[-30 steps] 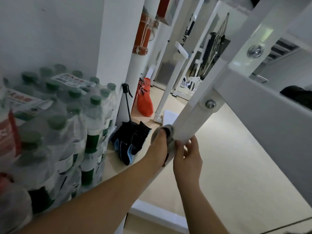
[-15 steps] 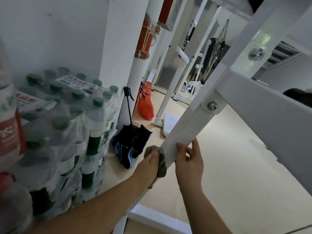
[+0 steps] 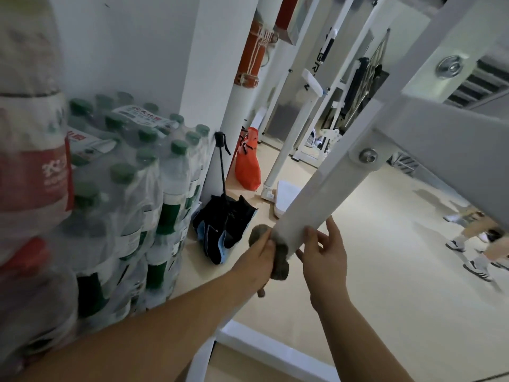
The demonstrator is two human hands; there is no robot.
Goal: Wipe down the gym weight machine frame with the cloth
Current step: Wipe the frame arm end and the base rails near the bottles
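Head view: the only camera, looking forward and down along both forearms.
Frame bar (image 3: pixel 316 194): a white, flat-faced strut that slants from upper right to lower left. It is fixed by a bolt (image 3: pixel 367 155) to a broad white panel.
Cloth (image 3: pixel 279 260): grey and bunched, pressed against the left edge of the bar at its lower visible part. One tail hangs below the fist.
Left hand (image 3: pixel 259 252): closed round the cloth, holding it to the bar.
Right hand (image 3: pixel 325 252): just beside the cloth on the bar's right side. The fingers are bent over the bar's edge and the thumb lies straight along it, so this appears to be a light bracing hold.
Base rail (image 3: pixel 275 351): a white member lying on the floor (image 3: pixel 385 285) below the hands, probably where the bar ends.
Step in hand: judged to be a stroke along the slanted bar, with much of the frame not yet reached.
Technique: wrap the cloth over the face and both edges so that one pass covers all sides. Press evenly, overlap the strokes, and work round the bolt head, where dust collects. The bracing hand should stay clear of the cloth's path.
Surroundings: shrink-wrapped packs of water bottles (image 3: pixel 137 188) stand at the left. A folded umbrella (image 3: pixel 223 224) and an orange bag (image 3: pixel 248 166) lean near the wall. Another person's legs (image 3: pixel 473 244) show at the far right.
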